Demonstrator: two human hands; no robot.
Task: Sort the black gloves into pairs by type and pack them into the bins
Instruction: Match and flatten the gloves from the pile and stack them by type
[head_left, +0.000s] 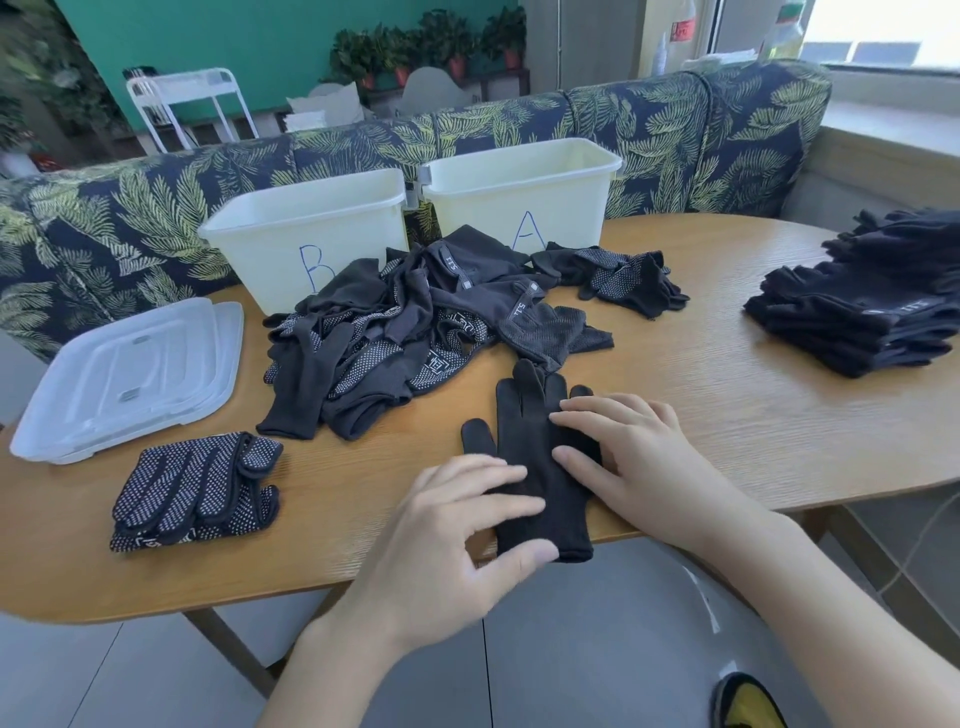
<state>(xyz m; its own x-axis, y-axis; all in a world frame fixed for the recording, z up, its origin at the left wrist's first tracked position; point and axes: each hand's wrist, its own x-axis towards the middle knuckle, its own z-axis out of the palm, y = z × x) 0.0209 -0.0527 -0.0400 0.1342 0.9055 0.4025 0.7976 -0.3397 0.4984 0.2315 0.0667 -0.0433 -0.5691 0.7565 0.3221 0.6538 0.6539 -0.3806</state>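
On the left of the bench (727, 415) sit clear lids (130, 374) and a bumpy, dotted glove stack (192, 491). Behind are bins B (306, 228) and A (524, 187). The left hand (447, 540) and right hand (634, 457) press flat, fingers straight, on a soft plain glove (530, 457) near the front edge. It looks like smoothing a pair; next it probably joins the far-right stack (862, 312).

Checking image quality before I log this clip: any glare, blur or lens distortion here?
Head view: the window at top right is blown out; the wide lens bows the table edge; the corners smear, but both hands and the plain glove stay sharp.
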